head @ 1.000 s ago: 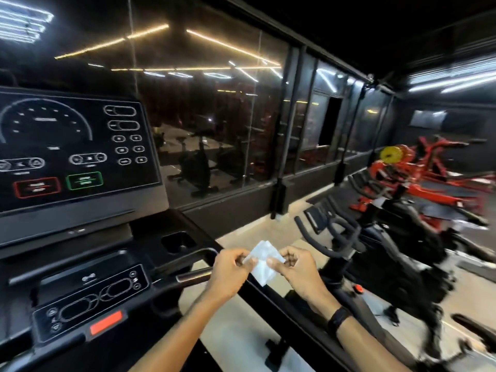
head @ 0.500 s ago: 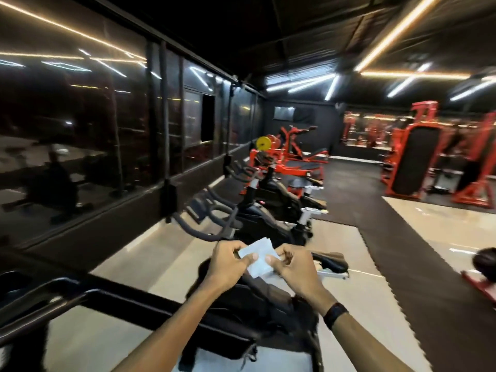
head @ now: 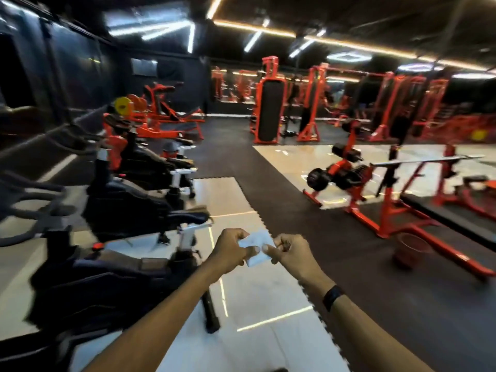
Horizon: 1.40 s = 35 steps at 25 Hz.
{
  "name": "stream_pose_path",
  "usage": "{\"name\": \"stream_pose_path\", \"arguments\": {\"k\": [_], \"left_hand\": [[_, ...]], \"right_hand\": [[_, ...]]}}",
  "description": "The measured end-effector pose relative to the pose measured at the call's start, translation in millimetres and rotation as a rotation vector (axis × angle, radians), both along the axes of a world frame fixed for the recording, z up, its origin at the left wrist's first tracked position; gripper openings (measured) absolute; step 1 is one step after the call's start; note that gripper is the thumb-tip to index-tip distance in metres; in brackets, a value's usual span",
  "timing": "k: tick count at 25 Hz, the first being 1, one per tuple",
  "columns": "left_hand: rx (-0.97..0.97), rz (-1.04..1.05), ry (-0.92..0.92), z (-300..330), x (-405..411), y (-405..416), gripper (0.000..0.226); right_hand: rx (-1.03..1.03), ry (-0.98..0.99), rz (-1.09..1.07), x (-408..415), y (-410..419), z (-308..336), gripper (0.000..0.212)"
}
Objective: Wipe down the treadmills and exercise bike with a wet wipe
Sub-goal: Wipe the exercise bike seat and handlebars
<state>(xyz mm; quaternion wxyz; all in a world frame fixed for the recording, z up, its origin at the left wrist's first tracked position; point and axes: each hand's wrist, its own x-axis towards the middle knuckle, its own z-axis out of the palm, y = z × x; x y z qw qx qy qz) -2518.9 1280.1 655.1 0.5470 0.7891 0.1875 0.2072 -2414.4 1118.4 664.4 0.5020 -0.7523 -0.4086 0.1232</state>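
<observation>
Head view, hands (head: pixel 232 249) pinching wipe (head: pixel 256 247) (unlabelled)

White wipe (head: pixel 256 247); black bike (head: pixel 107 277); red rack (head: pixel 386 208)

Dark gym walls (head: pixel 80 63), ceiling light strips (head: pixel 349 44) (warm), red racks (head: pixel 268 103)

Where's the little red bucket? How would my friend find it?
Look at the dark rubber floor strip running through the gym. Follow it right to the big red bench rack. The red bucket stands on the dark mat beside the rack's foot: round, open-topped and see-through, unlike the metal frames around it.
</observation>
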Motion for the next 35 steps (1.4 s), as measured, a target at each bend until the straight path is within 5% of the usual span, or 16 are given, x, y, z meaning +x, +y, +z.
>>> {"name": "stream_pose_path", "arguments": {"k": [5, 10, 13, 17, 26, 35], "left_hand": [[-0.01, -0.187, 0.01, -21, 106, -95, 0.019], [-0.082, -0.233, -0.004, -21, 174, -149, 0.022], [-0.178, -0.278, -0.013, -15, 220, -159, 0.018], [-0.213, -0.365, -0.033, 0, 286, -160, 0.019], [-0.321, -0.431, -0.054, 17, 432, -170, 0.019], [-0.152, -0.276, -0.204, -7, 502, -151, 0.015]], "right_hand": [[-0.047, 0.053, -0.19, 72, -116, -10, 0.028], [-0.01, 0.06, -0.348, 120, -165, -25, 0.037], [0.011, 0.01, -0.45, 164, -170, -27, 0.045], [0.065, -0.058, -0.431, 225, -164, -16, 0.022], [0.177, -0.012, -0.621, 349, -170, 6, 0.015], [0.197, -0.046, -0.552, 443, -145, -27, 0.016]]}}
